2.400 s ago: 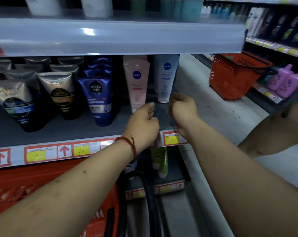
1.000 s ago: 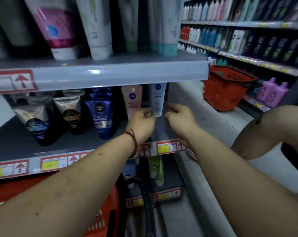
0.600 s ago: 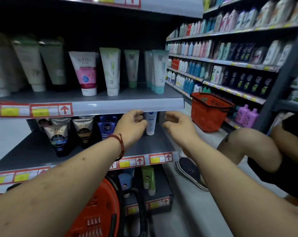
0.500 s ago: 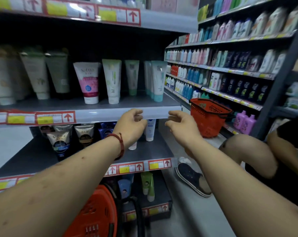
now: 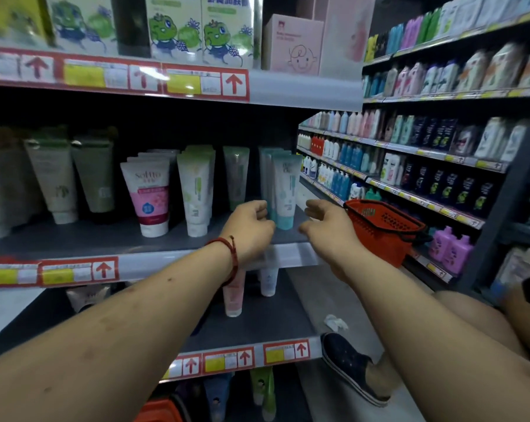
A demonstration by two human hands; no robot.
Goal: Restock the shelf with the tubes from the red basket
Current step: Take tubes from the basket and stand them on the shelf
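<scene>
Teal-capped tube (image 5: 283,190) upright on shelf (image 5: 105,240), between left hand (image 5: 250,229), right hand (image 5: 330,231) fingers (image 5: 314,207).

— Where are our arms?
— Both bare and stretched forward, side by side. Our left hand (image 5: 251,228) and right hand (image 5: 329,228) are level and near each other, not touching.
— And our fingers?
— On the left we see only the back, with the fingers curled under. Whether they hold anything, we cannot tell. On the right they are loosely bent, thumb apart, holding nothing.
</scene>
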